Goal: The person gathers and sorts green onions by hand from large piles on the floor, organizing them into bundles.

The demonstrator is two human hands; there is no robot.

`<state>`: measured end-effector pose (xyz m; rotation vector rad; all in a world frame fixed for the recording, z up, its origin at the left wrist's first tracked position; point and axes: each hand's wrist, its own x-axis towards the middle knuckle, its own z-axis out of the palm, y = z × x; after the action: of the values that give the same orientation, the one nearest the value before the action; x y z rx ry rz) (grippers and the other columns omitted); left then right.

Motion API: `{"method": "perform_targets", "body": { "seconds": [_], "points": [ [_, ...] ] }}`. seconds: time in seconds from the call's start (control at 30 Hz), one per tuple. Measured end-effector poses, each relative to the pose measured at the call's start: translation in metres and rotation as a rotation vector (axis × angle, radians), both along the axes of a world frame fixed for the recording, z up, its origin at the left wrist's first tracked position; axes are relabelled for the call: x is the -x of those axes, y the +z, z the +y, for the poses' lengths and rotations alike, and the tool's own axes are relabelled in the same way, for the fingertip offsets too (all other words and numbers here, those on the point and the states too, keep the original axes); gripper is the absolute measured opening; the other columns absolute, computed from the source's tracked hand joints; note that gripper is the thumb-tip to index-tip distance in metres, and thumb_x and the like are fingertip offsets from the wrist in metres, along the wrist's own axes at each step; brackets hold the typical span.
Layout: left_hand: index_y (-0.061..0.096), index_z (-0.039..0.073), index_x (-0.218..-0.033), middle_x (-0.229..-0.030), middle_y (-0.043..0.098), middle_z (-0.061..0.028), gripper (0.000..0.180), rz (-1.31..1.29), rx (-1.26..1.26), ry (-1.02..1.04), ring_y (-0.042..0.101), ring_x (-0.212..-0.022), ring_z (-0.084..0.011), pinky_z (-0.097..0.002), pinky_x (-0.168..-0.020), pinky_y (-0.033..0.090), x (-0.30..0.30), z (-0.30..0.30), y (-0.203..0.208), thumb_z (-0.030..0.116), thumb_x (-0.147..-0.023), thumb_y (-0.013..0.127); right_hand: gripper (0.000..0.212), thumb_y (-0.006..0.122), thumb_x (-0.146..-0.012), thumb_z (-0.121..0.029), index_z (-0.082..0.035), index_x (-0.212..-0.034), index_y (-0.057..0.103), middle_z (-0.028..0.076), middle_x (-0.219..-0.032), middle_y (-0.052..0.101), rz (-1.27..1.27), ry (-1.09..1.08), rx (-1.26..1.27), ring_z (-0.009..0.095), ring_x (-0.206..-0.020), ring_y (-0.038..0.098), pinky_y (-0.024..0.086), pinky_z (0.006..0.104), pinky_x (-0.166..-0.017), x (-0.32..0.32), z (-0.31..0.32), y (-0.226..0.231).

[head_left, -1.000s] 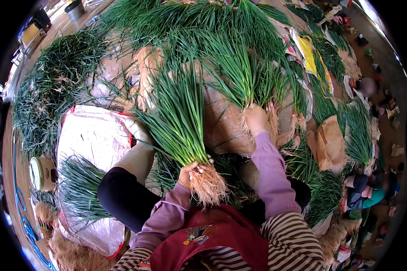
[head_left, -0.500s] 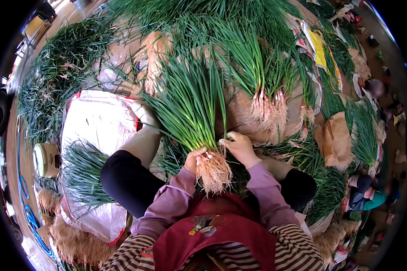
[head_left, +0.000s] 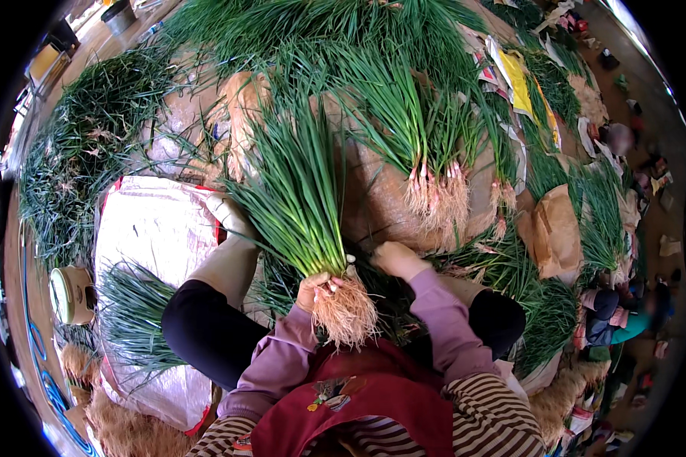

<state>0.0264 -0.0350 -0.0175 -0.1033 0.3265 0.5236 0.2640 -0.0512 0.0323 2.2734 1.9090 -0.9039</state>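
My left hand (head_left: 318, 292) is closed round the base of a thick bunch of green onions (head_left: 306, 206), just above their pale tangled roots (head_left: 345, 312). The green leaves fan out away from me, upward and to the left. To the right of the bunch, my right hand (head_left: 398, 260) hangs low over loose leaves, apart from the bunch. Its fingertips are dark and blurred, so I cannot make out whether they hold anything. Beyond it, smaller bunches of green onions (head_left: 419, 145) lie with their reddish-white bulbs and roots toward me.
A white sack (head_left: 156, 221) with red edging lies at my left, with another bunch of green onions (head_left: 133, 312) on it. Beside it stands a lidded bucket (head_left: 72, 295). Brown paper (head_left: 554, 232) lies at the right. Piles of greens (head_left: 84, 129) surround me; another person (head_left: 610, 308) sits far right.
My right hand has drawn away from the bunch and dropped slightly toward the leaves at its right. The left hand keeps its hold. The whole view has shifted a little.
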Motion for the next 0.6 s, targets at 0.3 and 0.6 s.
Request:
{"method": "perform_targets", "body": {
  "seconds": [0.3, 0.6],
  "points": [
    [0.044, -0.009, -0.123, -0.117, 0.054, -0.0246, 0.052, -0.212, 0.095, -0.078, 0.06, -0.06, -0.0112, -0.0123, -0.045, 0.046, -0.019, 0.002, 0.011, 0.007, -0.078, 0.063, 0.024, 0.059, -0.081, -0.028, -0.004, -0.079, 0.064, 0.017, -0.07, 0.063, -0.1, -0.675, -0.415, 0.032, -0.065, 0.061, 0.045, 0.0419, -0.062, -0.11, 0.094, 0.059],
    [0.063, -0.006, -0.083, -0.079, 0.067, -0.0164, 0.023, 0.2, -0.139, 0.092, 0.063, -0.059, -0.0207, -0.0291, -0.056, 0.054, -0.018, -0.004, 0.009, 0.017, -0.081, 0.061, 0.02, 0.062, -0.081, -0.024, -0.006, -0.075, 0.058, 0.017, -0.07, 0.06, 0.391, -0.254, -0.501, 0.034, -0.062, 0.059, 0.046, 0.0402, -0.055, 0.045, -0.042, 0.051]
  ]
}}
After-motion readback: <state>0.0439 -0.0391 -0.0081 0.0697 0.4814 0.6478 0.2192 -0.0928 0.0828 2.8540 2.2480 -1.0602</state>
